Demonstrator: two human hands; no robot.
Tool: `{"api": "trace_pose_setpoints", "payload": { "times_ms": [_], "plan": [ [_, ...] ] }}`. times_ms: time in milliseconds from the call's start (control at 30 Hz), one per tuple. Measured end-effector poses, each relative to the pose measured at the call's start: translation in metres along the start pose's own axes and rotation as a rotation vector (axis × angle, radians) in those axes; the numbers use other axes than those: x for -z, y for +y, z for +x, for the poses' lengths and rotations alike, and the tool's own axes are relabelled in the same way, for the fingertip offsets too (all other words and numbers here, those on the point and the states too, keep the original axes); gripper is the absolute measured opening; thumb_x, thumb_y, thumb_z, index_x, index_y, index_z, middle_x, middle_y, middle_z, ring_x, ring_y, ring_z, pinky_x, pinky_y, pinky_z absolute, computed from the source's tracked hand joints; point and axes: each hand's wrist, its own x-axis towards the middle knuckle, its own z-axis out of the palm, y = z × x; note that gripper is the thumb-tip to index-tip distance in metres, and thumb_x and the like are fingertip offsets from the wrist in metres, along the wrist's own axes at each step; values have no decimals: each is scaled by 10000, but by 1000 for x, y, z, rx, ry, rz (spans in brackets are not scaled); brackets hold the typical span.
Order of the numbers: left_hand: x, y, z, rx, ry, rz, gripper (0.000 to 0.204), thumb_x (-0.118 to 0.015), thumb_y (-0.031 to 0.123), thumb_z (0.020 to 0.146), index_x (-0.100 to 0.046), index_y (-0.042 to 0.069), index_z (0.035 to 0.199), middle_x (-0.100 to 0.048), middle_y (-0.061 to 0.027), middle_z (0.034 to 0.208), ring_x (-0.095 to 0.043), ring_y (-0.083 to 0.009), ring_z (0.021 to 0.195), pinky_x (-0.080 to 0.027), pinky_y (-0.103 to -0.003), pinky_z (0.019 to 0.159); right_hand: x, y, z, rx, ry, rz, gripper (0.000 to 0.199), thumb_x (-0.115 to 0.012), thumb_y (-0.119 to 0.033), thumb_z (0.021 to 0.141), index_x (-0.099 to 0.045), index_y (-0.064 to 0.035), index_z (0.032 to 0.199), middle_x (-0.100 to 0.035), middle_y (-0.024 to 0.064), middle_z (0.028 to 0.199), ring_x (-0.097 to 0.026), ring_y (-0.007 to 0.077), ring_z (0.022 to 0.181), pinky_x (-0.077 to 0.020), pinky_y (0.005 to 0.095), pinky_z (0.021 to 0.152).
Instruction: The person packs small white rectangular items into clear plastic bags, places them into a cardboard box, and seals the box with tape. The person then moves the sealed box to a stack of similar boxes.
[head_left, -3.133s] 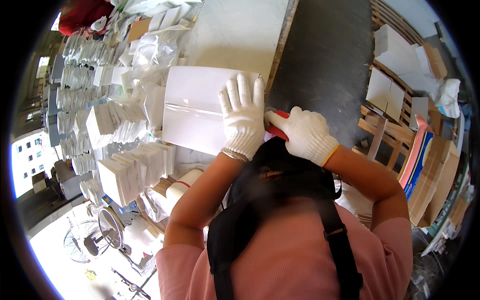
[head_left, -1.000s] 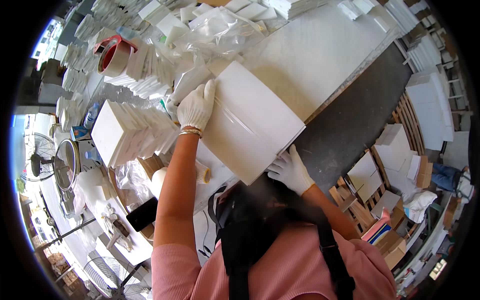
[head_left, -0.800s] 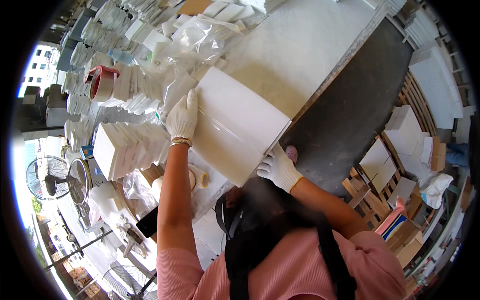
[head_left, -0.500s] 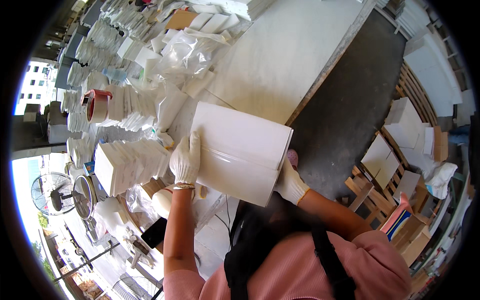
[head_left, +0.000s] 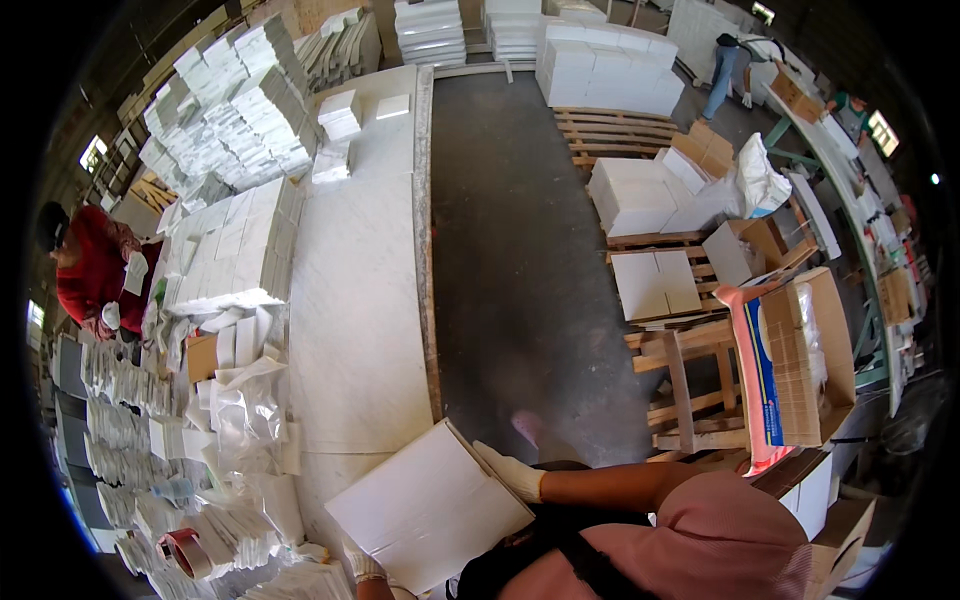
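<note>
Both gloved hands clasp the flat white box by opposite edges: my right hand at its far-right edge, left hand at the near edge (mostly hidden). It lies tilted over the long white table's near end, long axis running left-near to right-far.

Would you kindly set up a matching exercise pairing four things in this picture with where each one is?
Things:
1. white box
2. roll of tape
3. wooden stool
4. person in red

Places:
A. on the dark floor, right of the long table
B. far left edge, beyond the stacks
C. held between both gloved hands, right hand on its right edge
D. lower left, among the white piles

Pairs: 1-C, 2-D, 3-A, 4-B
</note>
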Motion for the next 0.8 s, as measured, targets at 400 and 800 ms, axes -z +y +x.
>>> {"api": "trace_pose_setpoints", "payload": {
  "times_ms": [400,800],
  "plan": [
    [-111,27,25,35,-222,24,647,-374,556,1083,-653,-16,1194,-696,-115,1052,-685,-253,898,-571,-355,772,21,-22,50,92,-33,-258,585,-425,-537,1086,-584,-96,1436,-644,44,1342,-603,137,1164,-502,331,943],
    [-251,38,46,82,-317,65,612,-365,525,1088,-627,-7,1237,-678,-120,1114,-669,-265,956,-564,-369,812,58,-118,63,479,-241,-981,485,-365,-446,1109,-508,-107,1424,-614,110,1337,-579,227,1217,-432,380,1038]
  ]
}}
